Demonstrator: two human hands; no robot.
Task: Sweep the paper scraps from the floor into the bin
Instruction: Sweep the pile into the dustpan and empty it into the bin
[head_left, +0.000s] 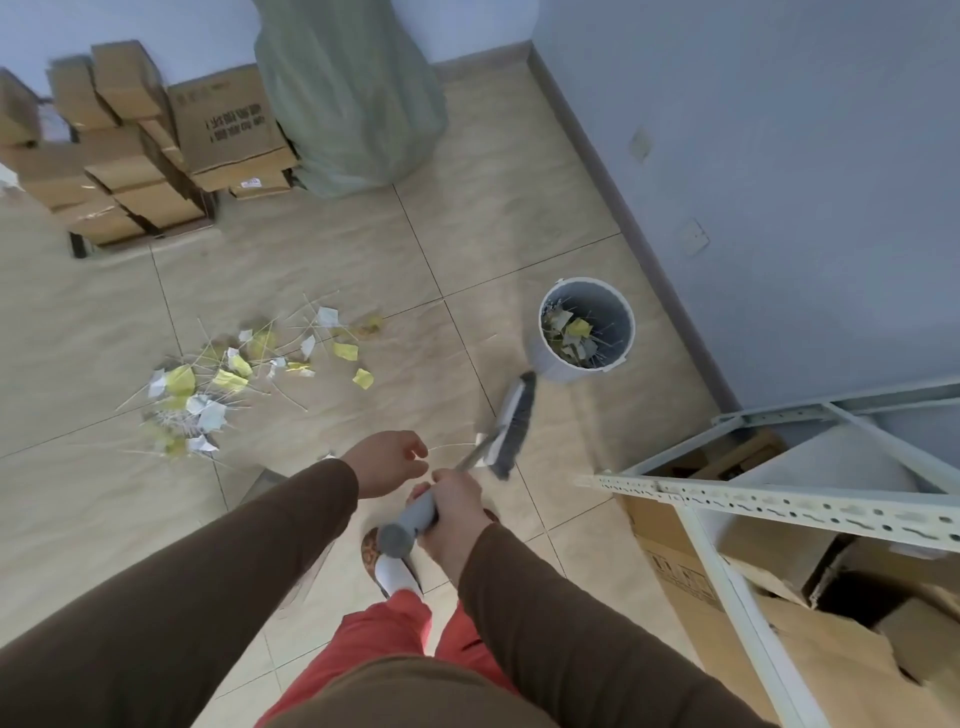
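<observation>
I count one scatter of paper scraps (228, 374), too many white and yellow bits and thin sticks to number, one bin (584, 332), one broom (506, 431) and my two hands. Starting at the left, the scraps lie on the tiled floor (363, 249) well ahead and to the left of my left hand (387, 465), with the nearest pieces just beyond its knuckles. That left hand is loosely curled, fingers half bent and apart from each other, gripping nothing; it hovers just beside the broom handle without touching it. Next along, my right hand (449, 512) is wrapped tight around the grey grip of the broom, fingers closed over it. The broom head sits ahead and to the right of that hand, blurred, its far end close to the foot of the bin. The bin stands upright farther ahead and right of my right hand, near the wall (779, 156), already holding some yellow and white scraps.
</observation>
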